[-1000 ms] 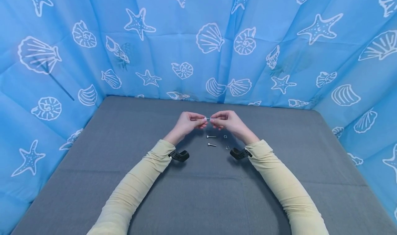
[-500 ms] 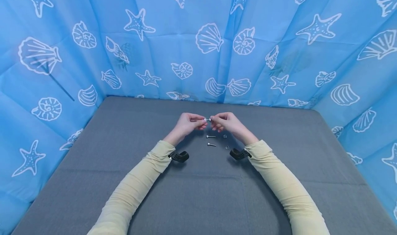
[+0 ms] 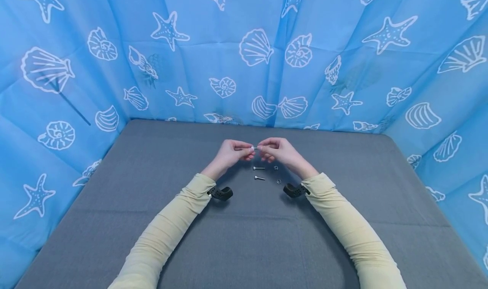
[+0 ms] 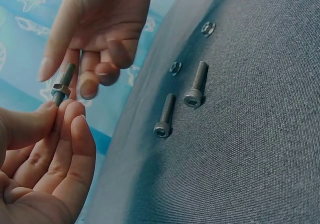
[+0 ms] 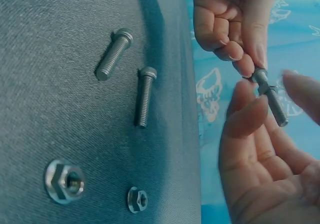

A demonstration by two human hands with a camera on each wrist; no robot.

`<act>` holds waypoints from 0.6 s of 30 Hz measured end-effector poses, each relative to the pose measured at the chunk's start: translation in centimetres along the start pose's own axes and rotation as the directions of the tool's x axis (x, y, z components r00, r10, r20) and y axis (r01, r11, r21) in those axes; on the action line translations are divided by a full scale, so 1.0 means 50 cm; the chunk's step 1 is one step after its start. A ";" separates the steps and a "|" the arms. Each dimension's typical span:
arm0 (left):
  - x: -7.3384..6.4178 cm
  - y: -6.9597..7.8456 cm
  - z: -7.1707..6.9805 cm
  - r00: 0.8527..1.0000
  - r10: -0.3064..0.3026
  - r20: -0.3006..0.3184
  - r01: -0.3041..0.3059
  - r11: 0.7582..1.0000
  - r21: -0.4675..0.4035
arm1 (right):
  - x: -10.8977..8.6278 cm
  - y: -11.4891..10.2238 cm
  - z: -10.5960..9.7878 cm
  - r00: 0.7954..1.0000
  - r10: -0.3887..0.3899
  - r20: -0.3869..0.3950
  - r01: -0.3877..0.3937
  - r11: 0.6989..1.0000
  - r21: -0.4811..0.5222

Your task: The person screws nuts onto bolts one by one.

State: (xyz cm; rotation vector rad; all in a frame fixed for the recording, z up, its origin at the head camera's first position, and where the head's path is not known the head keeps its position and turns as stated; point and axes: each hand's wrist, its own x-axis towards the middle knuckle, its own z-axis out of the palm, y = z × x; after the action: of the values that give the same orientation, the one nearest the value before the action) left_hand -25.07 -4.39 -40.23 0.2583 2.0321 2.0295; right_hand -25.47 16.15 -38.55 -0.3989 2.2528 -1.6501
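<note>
Between thumb and fingers, my left hand (image 3: 231,150) pinches the head end of a metal bolt (image 5: 278,110), raised above the table. A flanged hex nut (image 4: 61,90) sits partway along the bolt's threaded shank. My right hand (image 3: 277,150) is around the free end, its index finger behind the bolt. In both wrist views the right thumb stands off from the nut, and the other right fingers are loosely bent. Two socket-head bolts (image 4: 167,115) lie on the cloth below the hands, with two flanged nuts (image 5: 65,182) to their right in the head view.
A grey cloth-covered table (image 3: 244,242) spreads under both arms. Blue curtains (image 3: 228,51) printed with shells and starfish hang behind and at the sides. A black strap device (image 3: 220,193) is worn on each wrist.
The right fingers and thumb shift slightly around the bolt's free end, while the left hand keeps its pinch. The bolts and nuts on the table stay put.
</note>
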 end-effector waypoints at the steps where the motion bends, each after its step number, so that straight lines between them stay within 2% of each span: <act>1: 0.001 -0.001 -0.001 1.000 0.001 -0.001 -0.001 1.000 -0.001 | 0.001 0.000 -0.001 1.000 -0.011 0.000 0.011 1.000 0.008; 4: 0.001 0.000 -0.003 1.000 0.005 0.001 -0.005 1.000 0.003 | 0.002 -0.001 -0.002 0.999 -0.031 -0.005 0.031 0.999 0.008; 8: 0.001 0.000 -0.004 1.000 0.003 0.003 -0.003 1.000 0.005 | 0.002 -0.003 -0.001 1.000 0.004 -0.006 -0.004 1.000 -0.016; 11: 0.001 -0.001 -0.005 1.000 0.006 0.003 -0.006 1.000 -0.004 | 0.001 -0.003 0.002 1.000 0.018 -0.013 -0.018 1.000 0.009; 15: 0.001 -0.001 -0.004 1.000 0.006 -0.003 -0.006 1.000 -0.003 | 0.001 -0.002 0.005 1.000 -0.029 -0.008 0.030 0.999 0.031; 18: 0.001 0.000 -0.005 1.000 0.003 -0.009 -0.003 1.000 0.001 | 0.003 0.000 0.006 0.999 -0.040 -0.004 0.040 0.999 -0.004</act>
State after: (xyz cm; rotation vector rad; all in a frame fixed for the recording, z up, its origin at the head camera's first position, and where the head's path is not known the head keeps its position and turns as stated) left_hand -25.18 -4.60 -40.23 0.2527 2.0388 2.0355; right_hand -25.49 15.84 -38.63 -0.4450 2.2648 -1.6680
